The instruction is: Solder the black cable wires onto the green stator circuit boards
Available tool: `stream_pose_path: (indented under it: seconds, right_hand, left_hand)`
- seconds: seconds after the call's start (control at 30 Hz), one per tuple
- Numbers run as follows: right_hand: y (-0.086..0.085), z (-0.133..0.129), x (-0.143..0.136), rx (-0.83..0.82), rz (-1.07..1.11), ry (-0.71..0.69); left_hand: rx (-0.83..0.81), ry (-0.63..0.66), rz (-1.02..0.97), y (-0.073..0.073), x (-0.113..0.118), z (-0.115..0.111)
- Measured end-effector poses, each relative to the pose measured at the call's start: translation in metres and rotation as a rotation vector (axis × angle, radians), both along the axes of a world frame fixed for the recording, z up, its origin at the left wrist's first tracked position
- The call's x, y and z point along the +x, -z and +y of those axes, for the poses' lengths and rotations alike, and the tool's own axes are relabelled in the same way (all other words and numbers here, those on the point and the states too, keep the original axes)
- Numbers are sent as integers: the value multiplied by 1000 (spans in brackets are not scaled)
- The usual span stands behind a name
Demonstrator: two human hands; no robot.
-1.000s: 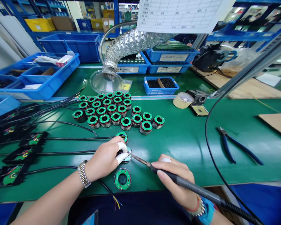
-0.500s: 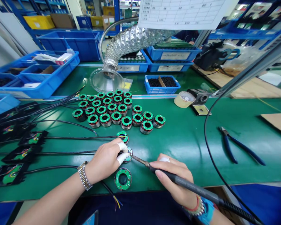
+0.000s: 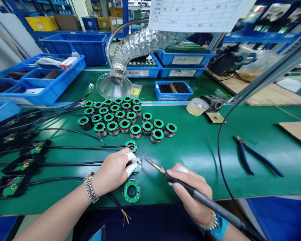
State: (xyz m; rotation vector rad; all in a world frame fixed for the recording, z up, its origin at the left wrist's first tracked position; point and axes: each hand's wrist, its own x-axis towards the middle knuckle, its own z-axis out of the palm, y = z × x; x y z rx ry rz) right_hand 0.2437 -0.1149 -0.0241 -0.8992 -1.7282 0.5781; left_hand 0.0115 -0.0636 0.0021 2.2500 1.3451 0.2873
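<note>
My left hand (image 3: 116,169), with white finger covers on thumb and forefinger, pinches the wire end of a black cable (image 3: 72,164) against a small motor stator (image 3: 139,166) with a green circuit board on top. Its fingers cover part of that board. In my right hand (image 3: 194,194) is a soldering iron (image 3: 208,202), held like a pen. The iron's tip points up and left, a little to the right of the stator and apart from it. Another stator (image 3: 131,146), with coloured wires over it, lies just behind, and a bare one (image 3: 125,192) lies in front.
Several stators (image 3: 124,125) stand grouped behind the hands. Black housings (image 3: 11,187) with cables lie at left. Cutting pliers (image 3: 248,147), a tape roll (image 3: 197,106) and a blue parts box (image 3: 174,97) are on the bench. A fume-extractor hood (image 3: 107,87) hangs behind the stators.
The soldering iron has drawn back to the right, its tip leaving the stator under my left hand. My left hand has stayed in place.
</note>
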Motion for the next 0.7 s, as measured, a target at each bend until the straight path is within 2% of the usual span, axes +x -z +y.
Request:
stream_pose_path:
  seconds: [0.07, 0.17, 0.27, 0.37, 0.53, 0.7]
  right_hand:
    - [7, 1, -5, -2, 37, 32]
    - [13, 10, -23, -73, -28, 50]
    - [13, 21, -48, -162, -146, -30]
    - [14, 29, -64, -228, -175, -81]
    - [17, 33, -62, -234, -174, -135]
    - [15, 39, -52, -197, -170, -223]
  left_hand:
    - [6, 1, 1, 0, 0, 0]
    - [16, 4, 0, 1, 0, 0]
    - [31, 7, -30, 3, -1, 0]
    - [27, 38, -131, 3, -5, 3]
    - [-76, 194, -271, -3, -12, 16]
    - [-23, 243, -162, -4, -8, 18]
